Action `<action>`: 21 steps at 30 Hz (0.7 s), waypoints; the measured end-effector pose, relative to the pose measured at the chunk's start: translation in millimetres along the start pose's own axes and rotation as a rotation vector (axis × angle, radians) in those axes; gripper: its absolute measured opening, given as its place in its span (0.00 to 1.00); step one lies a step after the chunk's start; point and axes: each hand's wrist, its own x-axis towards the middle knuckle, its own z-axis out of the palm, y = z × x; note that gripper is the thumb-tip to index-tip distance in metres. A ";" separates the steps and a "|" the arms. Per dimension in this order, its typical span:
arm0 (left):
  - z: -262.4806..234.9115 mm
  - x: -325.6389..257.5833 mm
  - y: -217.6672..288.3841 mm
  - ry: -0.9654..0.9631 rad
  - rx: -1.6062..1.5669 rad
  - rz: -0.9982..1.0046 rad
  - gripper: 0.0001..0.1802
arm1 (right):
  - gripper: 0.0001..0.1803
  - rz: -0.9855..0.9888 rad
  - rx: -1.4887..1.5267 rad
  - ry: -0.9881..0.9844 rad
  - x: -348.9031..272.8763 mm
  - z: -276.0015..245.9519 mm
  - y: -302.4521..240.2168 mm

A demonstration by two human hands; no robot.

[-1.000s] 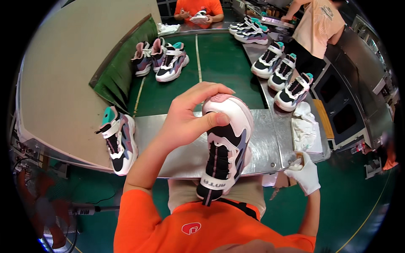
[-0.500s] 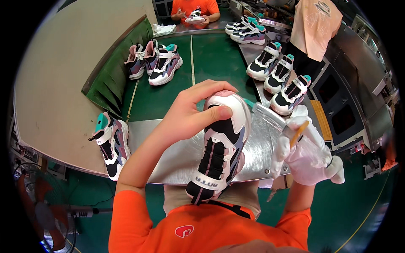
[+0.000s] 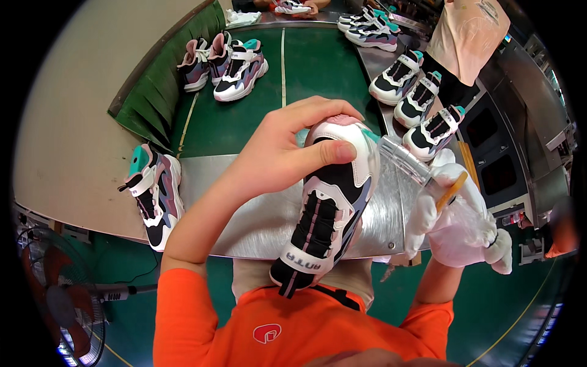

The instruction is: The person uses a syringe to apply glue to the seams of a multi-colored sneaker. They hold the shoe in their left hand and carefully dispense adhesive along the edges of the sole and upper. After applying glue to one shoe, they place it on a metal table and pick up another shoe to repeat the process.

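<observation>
The bare left hand [image 3: 287, 150] is gripping a sneaker [image 3: 321, 220] by its toe, its fingers curling over the tip and its thumb pressing on the upper. The sneaker, in white, black and pink, is hovering over the near edge of a metal table [image 3: 257, 229], its toe pointing away and its heel reaching past that edge toward the waist. The right hand [image 3: 449, 226], wearing a white glove, is closing its fingers around a clear-handled tool [image 3: 403, 160]; the teal tip is reaching the right side of the toe, though whether it is pressing there cannot be told. A single sneaker [image 3: 156, 199] is resting by the table's left edge. Beyond the far edge, a green belt [image 3: 318, 73] is carrying three shoes [image 3: 240, 73] near its left edge, beside a green flap curtain [image 3: 150, 88]. Three more sneakers [image 3: 419, 101] are standing in a row along the belt's right edge, and others [image 3: 372, 33] are clustering near its far right corner. Below the left side, a fan [image 3: 61, 303] is facing upward
</observation>
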 end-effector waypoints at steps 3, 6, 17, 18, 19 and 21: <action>0.8 -1.0 0.1 0.024 -0.039 -0.018 0.25 | 0.28 0.004 -0.026 0.022 4.6 -0.1 -2.9; -1.1 -3.6 -4.8 0.043 -0.073 -0.045 0.26 | 0.30 0.005 -0.032 0.114 2.3 -6.8 2.5; -15.2 -24.0 -29.8 0.238 -0.263 -0.160 0.32 | 0.39 0.223 0.115 -0.048 37.7 -14.9 22.0; -17.8 -26.8 -37.2 0.265 -0.301 -0.152 0.29 | 0.40 0.238 0.104 -0.020 39.0 -15.3 26.4; -20.3 -29.6 -42.6 0.294 -0.338 -0.144 0.27 | 0.41 0.254 0.091 0.006 39.8 -13.8 30.6; -18.8 -33.2 -47.7 0.345 -0.353 -0.172 0.28 | 0.43 0.281 0.074 0.059 37.9 -16.2 33.8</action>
